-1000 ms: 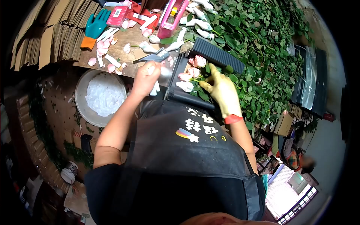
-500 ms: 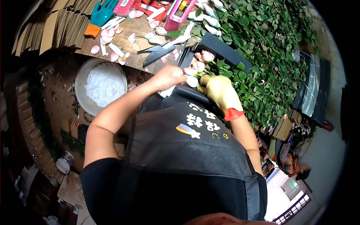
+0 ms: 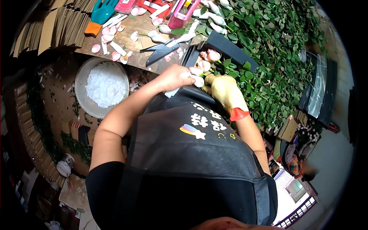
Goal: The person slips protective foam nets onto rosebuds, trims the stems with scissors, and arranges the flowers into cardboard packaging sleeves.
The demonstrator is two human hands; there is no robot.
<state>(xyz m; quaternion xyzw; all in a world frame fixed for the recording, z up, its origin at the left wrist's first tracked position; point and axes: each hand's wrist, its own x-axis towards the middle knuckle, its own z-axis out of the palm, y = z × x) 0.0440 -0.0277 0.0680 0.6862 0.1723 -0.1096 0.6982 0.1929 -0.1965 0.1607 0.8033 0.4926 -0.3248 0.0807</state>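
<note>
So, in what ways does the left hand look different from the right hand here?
The left hand is bare, while the right hand wears a pale yellow glove with a red cuff. The left hand has white strips sticking out below it; none show at the right hand. The left hand is at the white-wrapped bud's head, the right hand at its stem side. Both have curled fingers.

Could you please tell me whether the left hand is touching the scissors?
Apart: the head view shows a strip of bare table between the left hand and the scissors.
</note>
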